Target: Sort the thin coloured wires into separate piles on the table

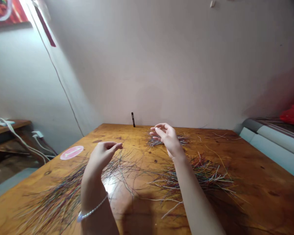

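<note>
My left hand (104,155) is raised over the left pile of thin coloured wires (61,195), its thumb and fingers pressed together; anything between the tips is too small to make out. A beaded bracelet (94,209) circles that wrist. Farther right, my right hand (167,136) hangs in front of the small back bundle of wires (183,139). Its thumb meets the index finger while the other fingers are loosely curled, and what the pinch holds cannot be made out. Under my right forearm spreads another wire pile (210,176).
A black marker (133,119) stands upright at the back edge of the wooden table (267,195). Near the left edge lies a round pink sticker (72,152). Loose wires are scattered between the piles. A pale rolled object (271,147) borders the right side.
</note>
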Demonstrator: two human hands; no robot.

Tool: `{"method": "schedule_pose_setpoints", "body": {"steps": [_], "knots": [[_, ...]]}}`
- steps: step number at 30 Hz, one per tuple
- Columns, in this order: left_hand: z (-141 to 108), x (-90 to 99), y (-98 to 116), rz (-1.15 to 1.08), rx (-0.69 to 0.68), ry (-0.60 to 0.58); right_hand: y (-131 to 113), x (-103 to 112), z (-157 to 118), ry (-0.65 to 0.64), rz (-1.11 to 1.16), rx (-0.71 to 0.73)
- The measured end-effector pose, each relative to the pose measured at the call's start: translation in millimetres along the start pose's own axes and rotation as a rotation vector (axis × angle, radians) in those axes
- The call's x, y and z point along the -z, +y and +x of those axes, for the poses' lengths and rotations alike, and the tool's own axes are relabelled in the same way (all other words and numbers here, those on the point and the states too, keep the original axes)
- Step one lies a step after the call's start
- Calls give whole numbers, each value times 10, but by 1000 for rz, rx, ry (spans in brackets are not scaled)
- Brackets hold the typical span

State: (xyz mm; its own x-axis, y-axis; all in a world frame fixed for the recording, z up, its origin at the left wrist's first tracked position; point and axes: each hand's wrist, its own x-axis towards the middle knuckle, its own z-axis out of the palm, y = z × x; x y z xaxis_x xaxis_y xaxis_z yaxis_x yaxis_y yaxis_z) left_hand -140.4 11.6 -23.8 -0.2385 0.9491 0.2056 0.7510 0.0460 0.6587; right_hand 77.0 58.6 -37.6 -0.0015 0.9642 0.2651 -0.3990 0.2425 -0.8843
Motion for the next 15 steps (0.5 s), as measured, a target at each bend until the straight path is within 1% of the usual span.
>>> {"method": "schedule_pose_setpoints", "body": {"steps": [2, 5, 7, 11, 13, 15], "knots": [[77, -15, -183, 84, 102, 36, -14, 16, -1, 9, -12, 8], [160, -64, -401, 160, 397, 140, -26, 18, -6, 21, -30, 17], [181, -101, -487, 171, 508, 203, -25, 9, -12, 17, -44, 16], [198, -171, -589, 125, 572, 307, -8, -10, -28, 1, -76, 13], [219, -202, -636, 79, 568, 368, 5, -17, -33, -3, -92, 17], [245, -222, -676, 14, 525, 435, 16, -24, -35, -5, -106, 22]]}}
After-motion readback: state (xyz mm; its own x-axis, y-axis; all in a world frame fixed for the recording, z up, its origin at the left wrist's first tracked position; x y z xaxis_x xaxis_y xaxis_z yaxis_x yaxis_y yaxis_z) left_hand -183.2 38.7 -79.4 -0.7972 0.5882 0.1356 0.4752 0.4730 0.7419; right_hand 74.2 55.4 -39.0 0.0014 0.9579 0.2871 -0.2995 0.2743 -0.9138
